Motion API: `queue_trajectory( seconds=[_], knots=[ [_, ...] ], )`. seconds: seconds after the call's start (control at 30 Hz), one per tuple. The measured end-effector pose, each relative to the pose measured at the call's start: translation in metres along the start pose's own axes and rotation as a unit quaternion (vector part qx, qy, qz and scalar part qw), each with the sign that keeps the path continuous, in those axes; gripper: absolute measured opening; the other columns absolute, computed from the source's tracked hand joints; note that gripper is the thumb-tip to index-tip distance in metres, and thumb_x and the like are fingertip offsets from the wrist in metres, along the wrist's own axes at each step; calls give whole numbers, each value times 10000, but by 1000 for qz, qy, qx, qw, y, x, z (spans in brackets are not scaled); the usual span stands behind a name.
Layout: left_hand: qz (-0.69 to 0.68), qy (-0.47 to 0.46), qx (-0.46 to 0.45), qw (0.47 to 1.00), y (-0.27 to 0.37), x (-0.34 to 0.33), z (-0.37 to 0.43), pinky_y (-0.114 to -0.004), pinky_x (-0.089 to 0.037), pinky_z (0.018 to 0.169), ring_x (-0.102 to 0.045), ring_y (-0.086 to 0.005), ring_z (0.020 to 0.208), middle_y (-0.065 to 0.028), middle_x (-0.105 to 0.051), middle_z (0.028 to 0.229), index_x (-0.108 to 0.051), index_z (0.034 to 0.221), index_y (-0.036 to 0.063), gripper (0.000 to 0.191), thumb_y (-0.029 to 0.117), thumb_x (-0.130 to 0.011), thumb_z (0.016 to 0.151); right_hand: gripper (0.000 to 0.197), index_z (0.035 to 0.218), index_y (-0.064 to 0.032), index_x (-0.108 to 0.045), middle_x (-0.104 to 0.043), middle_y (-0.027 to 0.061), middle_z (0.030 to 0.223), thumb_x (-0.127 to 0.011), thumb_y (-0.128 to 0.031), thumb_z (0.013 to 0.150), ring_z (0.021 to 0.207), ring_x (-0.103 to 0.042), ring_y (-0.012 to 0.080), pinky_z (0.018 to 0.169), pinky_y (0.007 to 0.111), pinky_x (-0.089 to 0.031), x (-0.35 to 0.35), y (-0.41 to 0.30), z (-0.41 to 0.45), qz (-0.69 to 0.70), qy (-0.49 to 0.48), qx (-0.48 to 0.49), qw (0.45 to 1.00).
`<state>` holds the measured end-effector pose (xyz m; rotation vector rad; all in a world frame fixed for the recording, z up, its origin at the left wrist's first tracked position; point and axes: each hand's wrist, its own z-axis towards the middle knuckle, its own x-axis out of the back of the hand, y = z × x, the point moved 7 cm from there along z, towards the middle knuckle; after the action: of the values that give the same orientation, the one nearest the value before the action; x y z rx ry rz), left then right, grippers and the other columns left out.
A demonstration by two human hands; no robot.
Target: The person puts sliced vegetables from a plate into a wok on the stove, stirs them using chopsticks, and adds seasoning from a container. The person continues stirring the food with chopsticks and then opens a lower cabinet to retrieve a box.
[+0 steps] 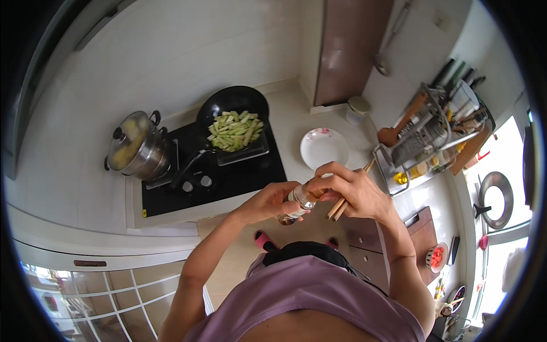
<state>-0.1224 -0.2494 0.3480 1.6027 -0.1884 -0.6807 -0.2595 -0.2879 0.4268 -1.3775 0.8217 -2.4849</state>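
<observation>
My left hand (273,203) grips the body of a small clear bottle (299,201), which has a pale label and some dark content at its lower end. At the bottle's brownish cap, the fingers of my right hand (352,190) are closed. A pair of wooden chopsticks (339,209) is also held in that right hand, sticking out on both sides of it. Beyond the hands, a black wok (233,97) with cut green vegetable strips (235,130) sits on the cooktop (230,179). A white plate with pink flowers (323,149) lies on the counter, just past my right hand.
Left of the wok stands a lidded steel steamer pot (147,160), yellowish food visible through its glass lid. A metal rack (427,145) with utensils and jars is at right. Nearer, a cutting board (421,231) lies beside a bowl of red pieces (436,257). A lidded container (357,111) stands in the corner.
</observation>
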Motion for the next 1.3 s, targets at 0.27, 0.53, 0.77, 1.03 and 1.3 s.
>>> queue_trajectory(
  seconds=[0.27,0.53,0.77,1.03,1.3],
  knots=[
    [391,133,5,910,42,179,-48,-316,-513,789,-620,-163,927,-86,-637,1010,-583,1151,14,500,347,-742,813,422,1108,-99,-557,-571,112,1179,-630,82,734,781,-677,245,629,328,-575,-9,4,52,-27,130,-13,991],
    [705,199,-10,681,120,259,-33,-374,-472,838,-585,-291,976,-101,-618,1040,-590,1146,64,488,292,-765,751,484,1114,-80,-551,-586,119,1163,-536,202,721,815,-636,267,607,313,-513,-10,54,5,-29,193,-197,961],
    [797,152,-5,584,110,285,-20,-377,-485,842,-567,-269,990,-73,-610,1015,-601,1141,93,470,325,-744,759,513,1112,-58,-541,-582,106,1150,-494,228,689,617,-510,195,544,280,-409,1,76,-20,-7,229,-238,944],
    [795,165,8,584,107,295,-6,-386,-489,815,-579,-280,940,-75,-607,974,-608,1132,89,472,309,-757,742,542,1116,-42,-543,-578,108,1129,-468,237,657,604,-499,193,565,276,-432,5,87,-38,3,244,-258,935],
    [816,156,-21,556,106,295,12,-394,-492,784,-582,-284,918,-87,-615,938,-610,1092,72,462,285,-774,716,552,1122,-35,-541,-571,113,1121,-473,238,647,609,-508,195,595,275,-458,6,88,-47,13,247,-279,928]
  ],
)
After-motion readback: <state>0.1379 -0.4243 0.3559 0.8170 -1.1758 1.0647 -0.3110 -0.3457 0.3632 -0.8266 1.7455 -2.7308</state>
